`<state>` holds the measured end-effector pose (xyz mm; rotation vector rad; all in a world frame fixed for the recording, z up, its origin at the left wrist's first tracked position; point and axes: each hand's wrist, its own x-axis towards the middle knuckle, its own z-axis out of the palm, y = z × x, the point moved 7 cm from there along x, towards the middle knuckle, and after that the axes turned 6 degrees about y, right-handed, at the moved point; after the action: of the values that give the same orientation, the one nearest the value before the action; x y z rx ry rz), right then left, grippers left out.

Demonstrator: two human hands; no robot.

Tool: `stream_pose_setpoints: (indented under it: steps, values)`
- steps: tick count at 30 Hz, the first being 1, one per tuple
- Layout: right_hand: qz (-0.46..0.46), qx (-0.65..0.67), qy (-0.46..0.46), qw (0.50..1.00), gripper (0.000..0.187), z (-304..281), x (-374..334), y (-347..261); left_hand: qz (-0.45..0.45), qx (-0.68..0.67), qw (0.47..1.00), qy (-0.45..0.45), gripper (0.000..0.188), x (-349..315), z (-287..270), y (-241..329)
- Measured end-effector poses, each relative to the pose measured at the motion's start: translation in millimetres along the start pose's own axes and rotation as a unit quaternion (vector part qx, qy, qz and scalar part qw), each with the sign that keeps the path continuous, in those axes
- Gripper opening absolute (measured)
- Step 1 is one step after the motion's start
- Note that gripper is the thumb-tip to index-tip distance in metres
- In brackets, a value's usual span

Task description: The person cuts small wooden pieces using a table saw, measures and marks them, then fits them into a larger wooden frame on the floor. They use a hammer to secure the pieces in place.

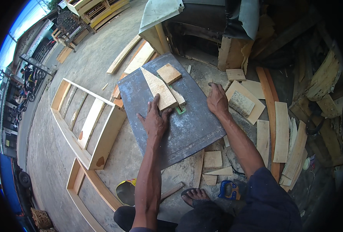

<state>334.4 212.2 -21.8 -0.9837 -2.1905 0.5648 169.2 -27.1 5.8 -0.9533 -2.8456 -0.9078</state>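
Note:
A grey metal saw table stands before me, with a green insert in its slot. On it lies a pale wedge-shaped wood piece. Fingers of my left hand touch the wedge's near end, spread apart, with the thumb out to the left. Beside the wedge are a small square wood block and a thin offcut, partly covered. My right hand is at the table's right edge, its fingers curled closed. Whatever it may hold at the fingertips is too small to name.
Wooden frames stand on the concrete at left. Boards and offcuts lie to the right. Near my bare foot are a blue-handled saw and a hammer-like wooden handle. A worn cabinet-like piece stands beyond the table.

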Motion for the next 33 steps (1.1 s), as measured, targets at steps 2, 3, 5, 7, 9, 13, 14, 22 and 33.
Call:
stream_pose_setpoints:
  steps: [2, 3, 5, 7, 9, 13, 14, 22, 33]
  values:
    - [0.009, -0.006, -0.006, 1.0, 0.04, 0, 0, 0, -0.003, 0.002, 1.0, 0.001, 0.077, 9, 1, -4]
    - [0.012, -0.011, -0.01, 1.0, 0.037, 0, 1, 0, -0.004, 0.003, 1.0, 0.002, 0.077, 13, 2, -7]
    - [-0.023, 0.049, 0.002, 0.999, 0.043, -7, 3, -10, -0.002, -0.003, 1.0, 0.0, 0.077, 20, 1, -12]
    - [-0.069, 0.088, -0.014, 0.994, 0.045, -12, 3, -24, 0.001, -0.002, 1.0, 0.004, 0.077, 24, 0, -16]
    - [-0.13, 0.107, -0.049, 0.985, 0.044, -16, -1, -40, 0.003, 0.006, 1.0, 0.011, 0.077, 24, -1, -18]
    - [-0.241, 0.077, -0.115, 0.961, 0.041, -16, -7, -64, 0.006, -0.001, 1.0, 0.02, 0.076, 21, -1, -17]
    - [-0.261, 0.076, -0.13, 0.954, 0.041, -13, -7, -68, 0.006, 0.002, 1.0, 0.021, 0.076, 21, -1, -16]
    - [-0.182, -0.023, -0.044, 0.982, 0.05, -7, 1, -54, 0.006, 0.004, 1.0, 0.03, 0.075, 19, -2, -14]
    - [-0.316, 0.002, -0.126, 0.94, 0.036, 7, -2, -77, 0.009, 0.007, 0.999, 0.032, 0.073, 18, -2, -17]
